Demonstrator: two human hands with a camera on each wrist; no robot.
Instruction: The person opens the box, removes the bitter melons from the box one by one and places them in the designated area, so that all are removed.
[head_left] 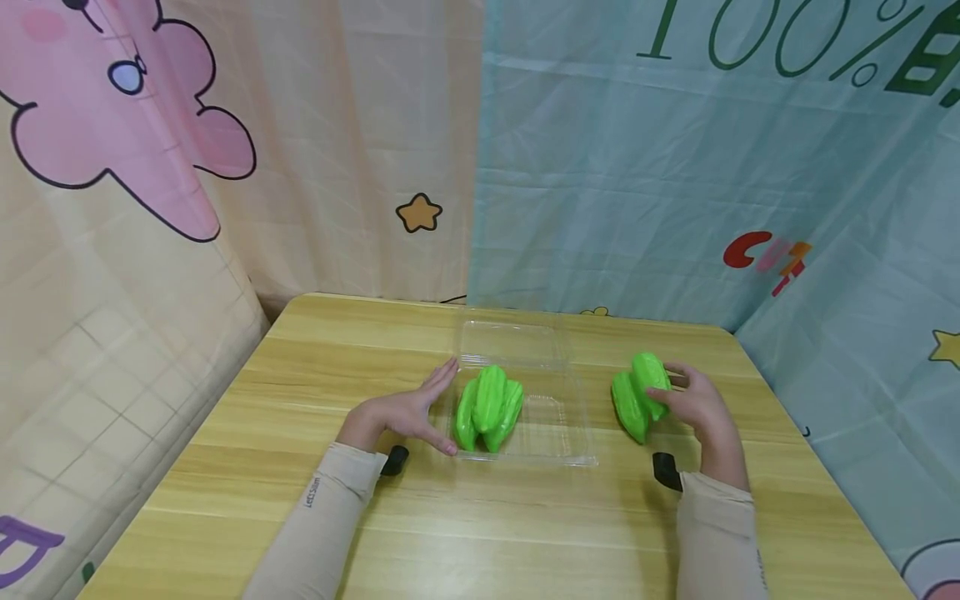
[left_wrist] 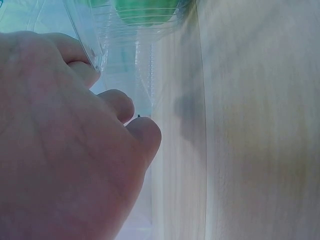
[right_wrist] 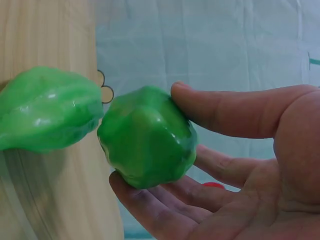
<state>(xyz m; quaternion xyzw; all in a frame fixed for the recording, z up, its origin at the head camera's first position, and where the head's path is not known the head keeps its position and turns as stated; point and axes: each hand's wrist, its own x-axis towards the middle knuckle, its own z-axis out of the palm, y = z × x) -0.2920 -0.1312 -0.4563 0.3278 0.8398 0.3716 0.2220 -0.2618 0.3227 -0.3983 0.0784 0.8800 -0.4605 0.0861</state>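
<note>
A clear plastic box (head_left: 577,446) with its lid (head_left: 510,337) folded back lies on the table. Several glossy green ridged gourds (head_left: 490,400) fill its left half. My left hand (head_left: 408,412) rests against the box's left side, thumb and fingers spread; the left wrist view shows fingertips at the clear wall (left_wrist: 92,45). To the right of the box, my right hand (head_left: 697,404) pinches a green ridged gourd (right_wrist: 147,137) between thumb and fingers. Another gourd (right_wrist: 50,110) lies on the table just left of it, also visible in the head view.
The wooden table (head_left: 480,533) has rounded back corners. Printed curtains (head_left: 337,167) hang behind it and along both sides. A black wrist device (head_left: 666,471) sits at the right cuff, and another (head_left: 394,460) at the left.
</note>
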